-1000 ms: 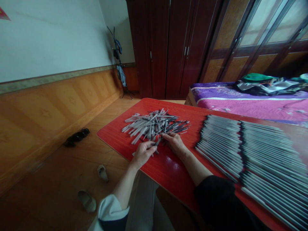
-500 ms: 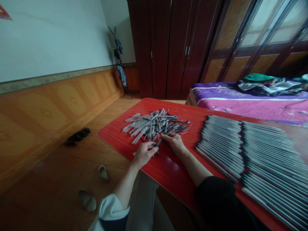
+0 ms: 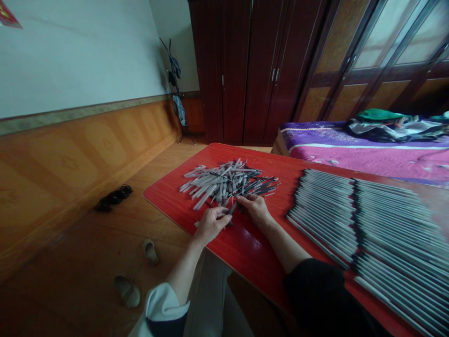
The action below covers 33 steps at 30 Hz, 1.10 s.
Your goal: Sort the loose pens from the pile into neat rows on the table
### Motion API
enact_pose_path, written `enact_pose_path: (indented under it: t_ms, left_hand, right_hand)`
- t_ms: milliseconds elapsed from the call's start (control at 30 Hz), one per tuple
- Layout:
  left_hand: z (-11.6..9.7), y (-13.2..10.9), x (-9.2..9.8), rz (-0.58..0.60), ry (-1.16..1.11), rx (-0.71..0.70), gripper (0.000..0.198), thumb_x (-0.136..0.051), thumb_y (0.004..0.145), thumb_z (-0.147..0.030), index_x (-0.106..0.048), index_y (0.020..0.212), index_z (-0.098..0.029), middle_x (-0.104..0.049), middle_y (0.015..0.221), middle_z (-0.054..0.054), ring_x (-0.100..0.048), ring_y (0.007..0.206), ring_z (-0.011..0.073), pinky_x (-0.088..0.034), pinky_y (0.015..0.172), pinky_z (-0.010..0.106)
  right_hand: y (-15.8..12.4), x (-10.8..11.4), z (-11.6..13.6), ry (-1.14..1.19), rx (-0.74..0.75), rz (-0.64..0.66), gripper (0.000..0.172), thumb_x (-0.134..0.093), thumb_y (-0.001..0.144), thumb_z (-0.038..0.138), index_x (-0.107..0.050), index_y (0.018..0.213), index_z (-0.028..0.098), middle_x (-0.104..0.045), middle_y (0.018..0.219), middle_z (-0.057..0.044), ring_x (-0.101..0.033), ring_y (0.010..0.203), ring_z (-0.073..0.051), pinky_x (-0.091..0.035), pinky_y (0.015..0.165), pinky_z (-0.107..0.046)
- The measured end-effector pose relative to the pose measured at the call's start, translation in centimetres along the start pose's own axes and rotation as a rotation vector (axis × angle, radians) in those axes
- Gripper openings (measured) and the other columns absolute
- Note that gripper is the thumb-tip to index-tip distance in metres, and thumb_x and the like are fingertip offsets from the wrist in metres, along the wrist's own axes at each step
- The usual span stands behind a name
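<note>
Near the front edge of the red table (image 3: 252, 257), my left hand (image 3: 211, 225) pinches one end of a thin grey strip (image 3: 232, 208). My right hand (image 3: 255, 208) is closed at the strip's other end, thumb and fingertips together. What exactly the strip is, I cannot make out. Just beyond both hands lies a loose pile of flat grey strips (image 3: 206, 185), mixed with thin dark sticks (image 3: 261, 186) on its right side. A few small pieces rest by my left fingers.
To the right, two rows of long pale rods with dark ends, a nearer row (image 3: 403, 243) and a shorter one (image 3: 322, 213), lie side by side. Behind stands a bed (image 3: 336, 150) and a dark red wardrobe (image 3: 259, 70). Slippers (image 3: 126, 291) are on the floor at left.
The whole view has shifted very slightly. Both hands keep the same pinch on the grey strip, with hardly any movement.
</note>
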<state>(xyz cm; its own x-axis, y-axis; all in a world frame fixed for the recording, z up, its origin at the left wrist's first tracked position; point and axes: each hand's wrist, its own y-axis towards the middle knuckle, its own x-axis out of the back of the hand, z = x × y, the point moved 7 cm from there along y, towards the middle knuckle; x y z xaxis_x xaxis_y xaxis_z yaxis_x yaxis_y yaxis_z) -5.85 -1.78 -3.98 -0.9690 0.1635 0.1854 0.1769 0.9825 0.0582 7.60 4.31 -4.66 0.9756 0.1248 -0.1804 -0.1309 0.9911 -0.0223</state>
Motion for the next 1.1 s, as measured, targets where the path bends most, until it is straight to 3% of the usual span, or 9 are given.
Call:
enact_pose_path:
  t_ms: [133,300,367,467,533,633,767,933,1100]
  left_hand:
    - [-0.2,-0.1,0.1,-0.016,-0.016,0.0,0.026,-0.058,0.076,-0.031,-0.065,0.09,-0.011,-0.066,0.066,0.004,-0.052,0.051,0.0099,-0.039,0.049,0.02]
    - [-0.4,-0.1,1.1,-0.149,-0.188,0.003,0.026,-0.061,0.073,-0.033,-0.066,0.085,-0.011,-0.065,0.06,0.003,-0.053,0.049,0.0101,-0.038,0.046,0.02]
    - [-0.4,-0.1,2.0,-0.256,-0.298,-0.012,0.027,-0.062,0.071,-0.033,-0.067,0.085,-0.011,-0.066,0.065,0.004,-0.055,0.052,0.0107,-0.039,0.045,0.019]
    - [-0.2,0.0,2.9,-0.358,-0.408,-0.032,0.028,-0.063,0.068,-0.033,-0.067,0.086,-0.011,-0.069,0.074,0.006,-0.058,0.055,0.0107,-0.039,0.045,0.019]
    - [0.1,0.0,3.1,-0.381,-0.437,-0.033,0.028,-0.064,0.068,-0.032,-0.067,0.086,-0.011,-0.068,0.07,0.005,-0.058,0.054,0.0102,-0.04,0.045,0.019]
    - [0.3,0.0,3.2,-0.387,-0.444,-0.031,0.029,-0.065,0.068,-0.033,-0.067,0.087,-0.01,-0.065,0.063,0.003,-0.058,0.054,0.0105,-0.041,0.046,0.018]
    - [0.2,0.0,3.0,-0.367,-0.421,-0.033,0.03,-0.065,0.068,-0.034,-0.067,0.086,-0.01,-0.065,0.061,0.003,-0.056,0.053,0.01,-0.041,0.046,0.019]
    - [0.3,0.0,3.0,-0.364,-0.397,-0.032,0.03,-0.065,0.069,-0.034,-0.066,0.087,-0.01,-0.065,0.061,0.003,-0.055,0.051,0.0095,-0.042,0.047,0.019]
    - [0.1,0.0,2.9,-0.357,-0.414,-0.043,0.029,-0.066,0.068,-0.033,-0.067,0.087,-0.01,-0.066,0.067,0.004,-0.058,0.056,0.0117,-0.042,0.047,0.02]
  right_hand:
    - [-0.1,0.0,-0.1,-0.02,-0.002,-0.006,0.038,-0.073,0.053,0.051,-0.058,0.053,0.016,-0.058,0.047,0.0,-0.048,0.04,-0.011,-0.039,0.041,-0.025]
    - [0.2,0.4,1.6,-0.196,0.144,-0.033,0.036,-0.06,0.071,0.05,-0.066,0.072,0.015,-0.065,0.065,-0.006,-0.056,0.055,-0.017,-0.045,0.053,-0.029]
    - [0.4,0.1,3.4,-0.458,0.286,-0.074,0.03,-0.056,0.076,0.042,-0.069,0.084,0.016,-0.067,0.079,-0.008,-0.059,0.072,-0.021,-0.046,0.065,-0.032]
    - [0.7,-1.8,5.3,-0.978,0.449,-0.084,0.027,-0.053,0.079,0.031,-0.069,0.097,0.019,-0.063,0.102,-0.01,-0.051,0.098,-0.025,-0.042,0.083,-0.035]
    - [0.9,-3.7,5.5,-1.243,0.508,-0.015,0.03,-0.054,0.08,0.031,-0.068,0.103,0.02,-0.057,0.115,-0.012,-0.044,0.108,-0.027,-0.038,0.088,-0.037]
    - [1.3,-5.7,4.8,-1.453,0.539,0.113,0.036,-0.057,0.077,0.033,-0.065,0.109,0.02,-0.048,0.125,-0.013,-0.035,0.115,-0.03,-0.035,0.09,-0.04]
    - [2.0,-6.2,3.8,-1.522,0.501,0.138,0.038,-0.056,0.076,0.033,-0.063,0.11,0.018,-0.046,0.125,-0.014,-0.031,0.117,-0.031,-0.034,0.089,-0.041]
    - [2.4,-6.2,3.3,-1.526,0.464,0.127,0.029,-0.052,0.078,0.033,-0.066,0.098,0.018,-0.048,0.123,-0.014,-0.032,0.115,-0.031,-0.034,0.088,-0.04]
    - [2.0,-5.8,4.7,-1.341,0.581,0.02,0.028,-0.055,0.073,0.025,-0.063,0.097,0.015,-0.051,0.121,-0.014,-0.038,0.112,-0.029,-0.036,0.088,-0.038]
